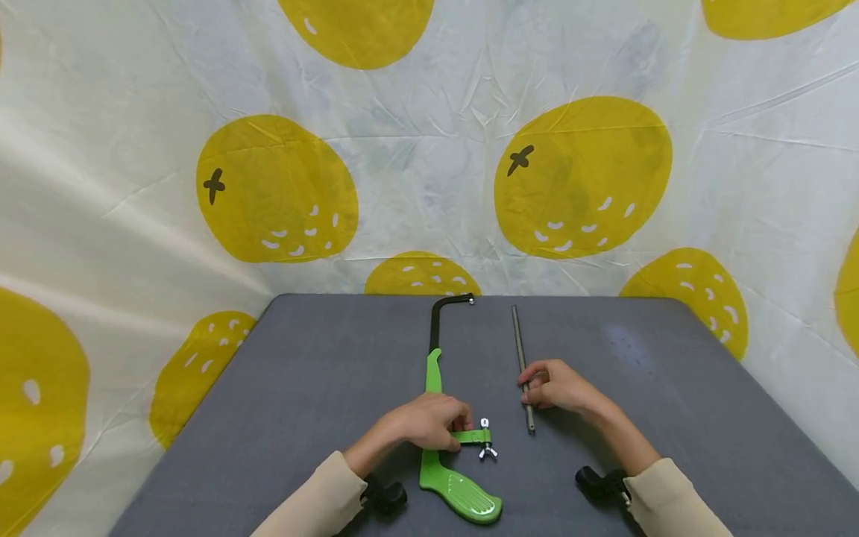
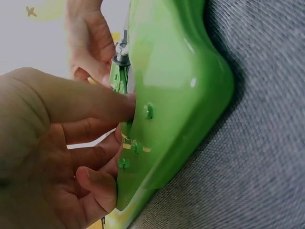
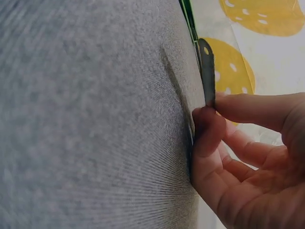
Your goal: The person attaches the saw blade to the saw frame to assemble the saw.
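Observation:
A hacksaw frame with a green handle (image 1: 467,498) and a black bent front arm (image 1: 435,328) lies on the grey table. My left hand (image 1: 429,421) grips its green middle, beside the short bracket with a wing nut (image 1: 488,452). In the left wrist view, the thumb lies against the green frame (image 2: 186,81), with other fingers curled at its edge. My right hand (image 1: 560,385) pinches a narrow hacksaw blade (image 1: 518,335) to the right of the frame. The blade's end with a hole (image 3: 207,62) shows past thumb and finger in the right wrist view.
The grey table (image 1: 322,373) reaches back to a white curtain (image 1: 429,179) printed with yellow fruit, which also hangs along both sides. Black wrist mounts (image 1: 385,498) sit under both forearms, close over the tabletop.

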A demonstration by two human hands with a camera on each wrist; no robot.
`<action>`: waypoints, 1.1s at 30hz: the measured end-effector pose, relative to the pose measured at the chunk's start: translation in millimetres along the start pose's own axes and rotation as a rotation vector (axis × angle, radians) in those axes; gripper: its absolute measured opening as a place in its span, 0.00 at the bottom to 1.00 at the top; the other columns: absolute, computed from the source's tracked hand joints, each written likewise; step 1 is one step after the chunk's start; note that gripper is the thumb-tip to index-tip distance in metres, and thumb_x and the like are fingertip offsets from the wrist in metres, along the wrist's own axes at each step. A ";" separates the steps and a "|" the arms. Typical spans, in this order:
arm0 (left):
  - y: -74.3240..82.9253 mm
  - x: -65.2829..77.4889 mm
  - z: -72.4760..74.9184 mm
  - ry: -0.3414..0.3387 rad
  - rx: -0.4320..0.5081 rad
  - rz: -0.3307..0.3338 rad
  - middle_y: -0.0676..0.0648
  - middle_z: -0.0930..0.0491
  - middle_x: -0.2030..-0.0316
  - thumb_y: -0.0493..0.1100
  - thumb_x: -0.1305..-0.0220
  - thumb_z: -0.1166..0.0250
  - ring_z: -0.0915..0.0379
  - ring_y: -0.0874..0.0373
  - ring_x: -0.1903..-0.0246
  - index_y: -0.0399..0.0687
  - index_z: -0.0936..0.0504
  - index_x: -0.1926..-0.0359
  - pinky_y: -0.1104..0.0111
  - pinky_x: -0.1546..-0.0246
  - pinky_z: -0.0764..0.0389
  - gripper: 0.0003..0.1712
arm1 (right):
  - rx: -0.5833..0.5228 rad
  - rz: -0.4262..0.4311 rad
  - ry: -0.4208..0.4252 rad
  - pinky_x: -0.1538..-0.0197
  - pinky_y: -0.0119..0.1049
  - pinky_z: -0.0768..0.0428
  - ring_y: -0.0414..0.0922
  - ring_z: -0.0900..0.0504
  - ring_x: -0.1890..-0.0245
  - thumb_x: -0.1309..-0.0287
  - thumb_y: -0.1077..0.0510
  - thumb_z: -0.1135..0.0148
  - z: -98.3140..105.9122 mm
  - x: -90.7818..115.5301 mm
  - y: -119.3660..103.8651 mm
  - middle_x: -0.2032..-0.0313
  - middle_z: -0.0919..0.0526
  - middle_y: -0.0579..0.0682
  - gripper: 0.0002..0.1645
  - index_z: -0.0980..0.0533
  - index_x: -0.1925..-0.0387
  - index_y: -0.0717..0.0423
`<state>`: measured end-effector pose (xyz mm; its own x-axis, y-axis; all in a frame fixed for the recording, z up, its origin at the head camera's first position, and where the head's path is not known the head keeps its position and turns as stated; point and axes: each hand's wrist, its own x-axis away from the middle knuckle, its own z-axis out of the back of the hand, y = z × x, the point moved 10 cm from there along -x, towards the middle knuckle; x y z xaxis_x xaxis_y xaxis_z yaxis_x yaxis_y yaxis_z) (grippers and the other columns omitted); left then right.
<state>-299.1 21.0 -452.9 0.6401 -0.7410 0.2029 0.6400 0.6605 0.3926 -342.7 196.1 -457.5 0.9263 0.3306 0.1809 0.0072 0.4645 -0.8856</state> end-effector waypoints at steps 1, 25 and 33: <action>-0.9 0.7 -0.2 -0.002 0.007 0.005 0.63 0.19 0.67 0.41 0.41 0.24 0.27 0.73 0.67 0.61 0.15 0.59 0.77 0.61 0.26 0.11 | -0.025 -0.009 -0.003 0.64 0.40 0.15 0.42 0.17 0.68 0.41 0.69 0.33 -0.8 0.3 0.1 0.69 0.20 0.52 0.19 0.24 0.49 0.74; -1.9 2.1 -6.7 -0.041 0.044 0.044 0.60 0.20 0.65 0.44 0.40 0.23 0.28 0.70 0.66 0.58 0.16 0.56 0.75 0.60 0.26 0.13 | -0.296 -0.015 0.014 0.64 0.40 0.13 0.44 0.12 0.65 0.35 0.70 0.36 -20.6 -4.8 -8.3 0.50 0.18 0.66 0.43 0.46 0.24 0.70; -3.4 1.5 -5.5 -0.046 0.041 0.028 0.61 0.22 0.67 0.44 0.39 0.24 0.30 0.70 0.68 0.58 0.17 0.57 0.75 0.62 0.28 0.12 | -0.294 0.025 -0.018 0.64 0.39 0.13 0.43 0.13 0.63 0.34 0.70 0.38 -34.7 -10.9 -15.5 0.48 0.19 0.69 0.42 0.45 0.24 0.70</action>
<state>-298.0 18.3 -458.9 0.6368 -0.7274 0.2556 0.6031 0.6765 0.4227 -339.8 156.7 -460.5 0.9208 0.3543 0.1630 0.0962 0.1987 -0.9753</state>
